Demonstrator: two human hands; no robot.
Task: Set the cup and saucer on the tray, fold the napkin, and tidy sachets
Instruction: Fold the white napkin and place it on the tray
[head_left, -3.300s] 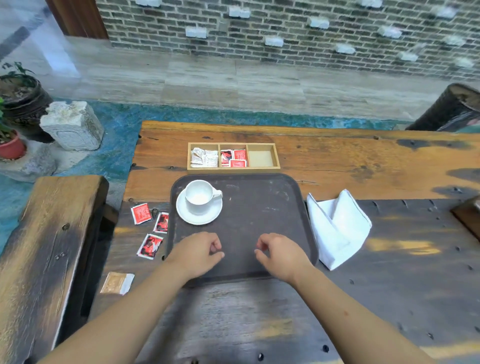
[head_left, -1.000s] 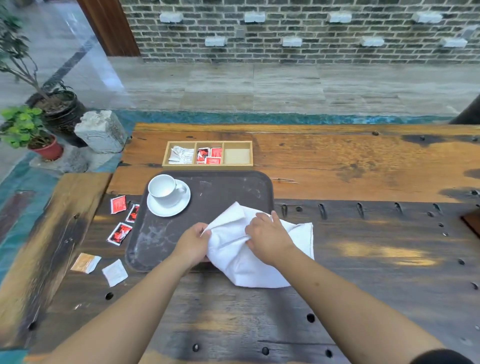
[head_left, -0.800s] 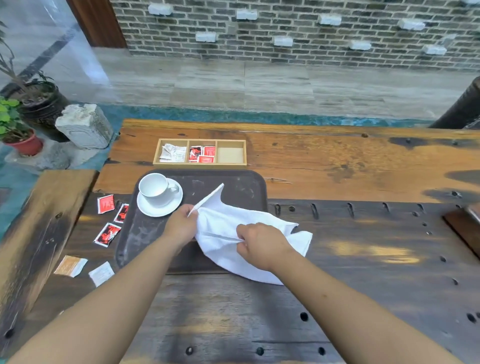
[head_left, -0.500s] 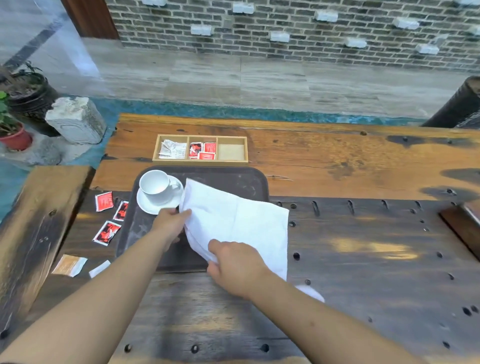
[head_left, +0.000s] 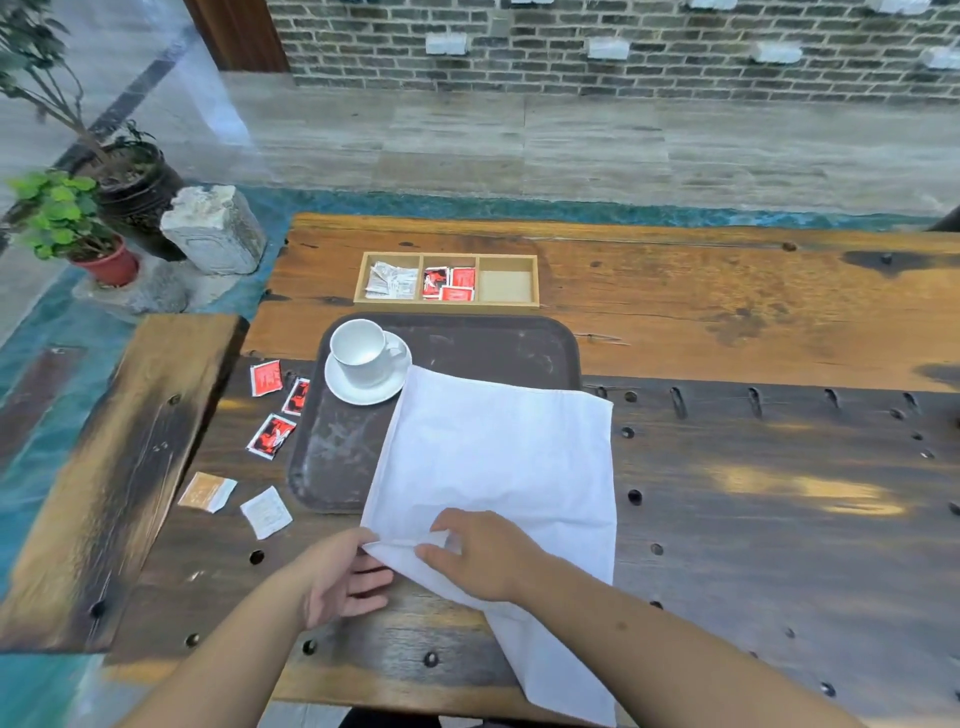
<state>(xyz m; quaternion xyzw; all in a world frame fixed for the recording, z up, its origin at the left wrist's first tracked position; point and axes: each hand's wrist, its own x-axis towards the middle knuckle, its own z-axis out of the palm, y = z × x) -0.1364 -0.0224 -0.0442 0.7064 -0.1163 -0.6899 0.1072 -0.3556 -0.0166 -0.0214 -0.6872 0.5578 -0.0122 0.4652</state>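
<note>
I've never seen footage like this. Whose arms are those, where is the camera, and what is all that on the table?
There is no machine here: a person wears a wide-angle camera on the head, looking down at their own bare arms. The left hand and right hand pinch the near corner of a white napkin, spread partly over a dark tray and partly over the wooden table. On the tray's far left corner a white cup stands on its saucer. Beyond the tray a wooden box with three compartments holds sachets in two of them. More loose sachets lie on the table left of the tray.
</note>
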